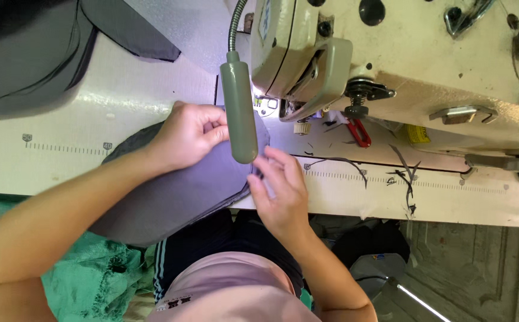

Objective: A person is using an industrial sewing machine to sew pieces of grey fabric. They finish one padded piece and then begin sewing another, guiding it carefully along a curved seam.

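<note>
Lamp head (pixel 239 113) above grey fabric (pixel 176 191)

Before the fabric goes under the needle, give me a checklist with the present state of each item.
1. Left hand has a grip on the grey fabric piece: ok, fingers pinch its top edge.
2. Right hand on the fabric's right edge: ok, fingertips touch it.
3. Fabric flat on the table: not ok, its lower part hangs off the front edge.
4. Needle area in sight: cannot tell, the lamp head blocks it.
5. Table right of the hands: not ok, thread scraps and a red-handled tool lie there.
</note>
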